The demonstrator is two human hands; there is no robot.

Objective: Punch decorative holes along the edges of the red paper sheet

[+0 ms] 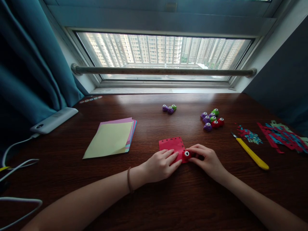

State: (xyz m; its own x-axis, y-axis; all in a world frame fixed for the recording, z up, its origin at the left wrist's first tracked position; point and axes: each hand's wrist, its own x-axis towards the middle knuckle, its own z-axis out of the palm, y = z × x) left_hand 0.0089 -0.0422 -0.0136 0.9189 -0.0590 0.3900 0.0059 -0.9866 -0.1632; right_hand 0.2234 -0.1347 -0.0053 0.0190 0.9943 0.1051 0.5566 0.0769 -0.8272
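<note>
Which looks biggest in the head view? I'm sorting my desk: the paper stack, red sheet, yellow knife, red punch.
1. paper stack
2. red sheet, partly under the left hand
3. yellow knife, long but thin
4. red punch, at the right hand

All lie about equally near.

No legible writing at the dark wooden desk.

No word, brand or number can be read on the red square paper sheet point(171, 145) under the hands, nor on the small plastic punches beyond them.
</note>
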